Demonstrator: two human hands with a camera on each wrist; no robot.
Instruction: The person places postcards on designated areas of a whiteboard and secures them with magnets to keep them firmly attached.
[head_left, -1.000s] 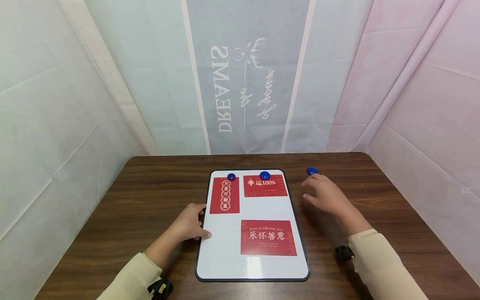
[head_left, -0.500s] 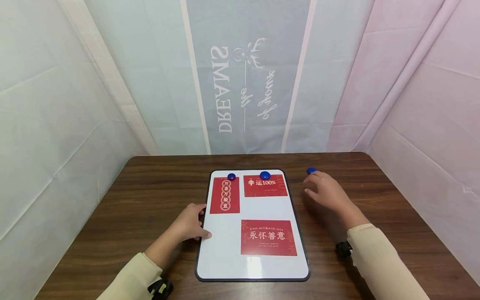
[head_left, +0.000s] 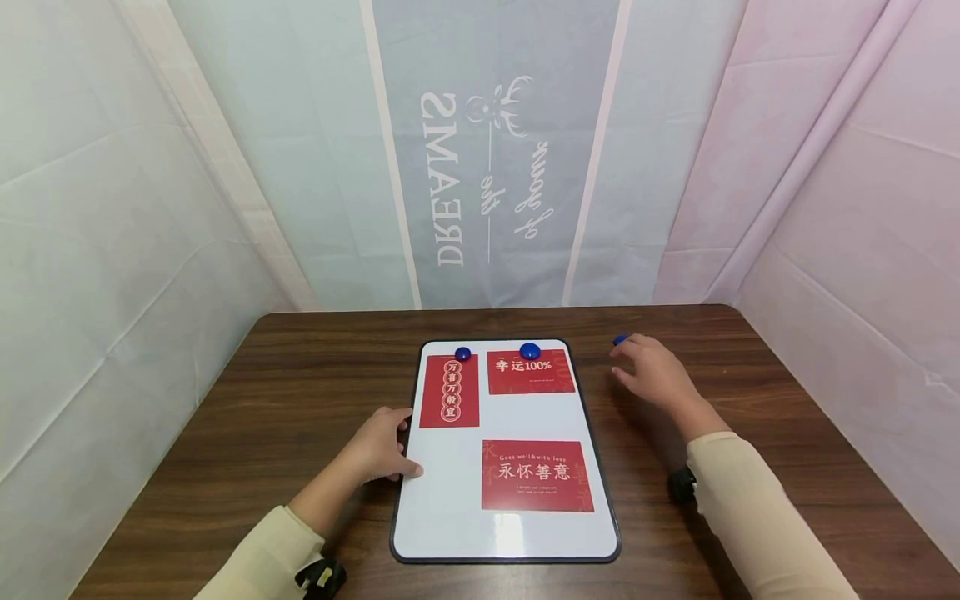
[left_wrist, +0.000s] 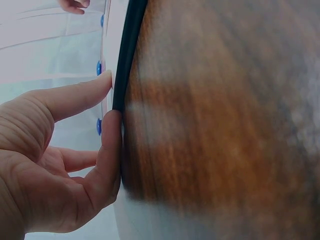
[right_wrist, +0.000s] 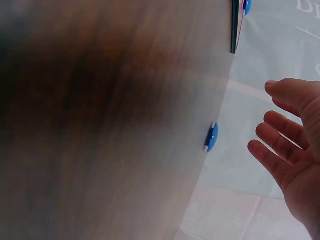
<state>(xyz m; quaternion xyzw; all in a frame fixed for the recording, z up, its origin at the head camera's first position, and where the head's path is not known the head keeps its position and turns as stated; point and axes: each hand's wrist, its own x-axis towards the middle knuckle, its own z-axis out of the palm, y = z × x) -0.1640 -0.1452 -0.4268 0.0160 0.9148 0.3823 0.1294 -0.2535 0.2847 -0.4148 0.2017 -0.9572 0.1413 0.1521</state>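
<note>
My left hand [head_left: 378, 446] holds the left edge of a white magnetic whiteboard [head_left: 438, 500] with a dark frame. In the left wrist view its thumb [left_wrist: 80, 100] lies over the frame and the fingers lie against the side. My right hand [head_left: 656, 375] hovers right of the board, fingers apart and loosely bent, holding nothing. Just beyond its fingertips a blue round magnet [head_left: 619, 339] sits on the table, partly hidden in the head view; the right wrist view shows this magnet [right_wrist: 212, 137] apart from the fingers.
Two blue magnets, one left [head_left: 462, 353] and one right [head_left: 530, 351], sit at the tops of two red cards, a tall card [head_left: 450, 396] and a wide card [head_left: 532, 379]. A third red card [head_left: 537, 475] lies lower without a magnet. Fabric [head_left: 487, 167] hangs behind the wooden table [head_left: 300, 375].
My right hand has moved slightly right and away from me, now covering more of the loose magnet in the head view. My left hand and the whiteboard stay put.
</note>
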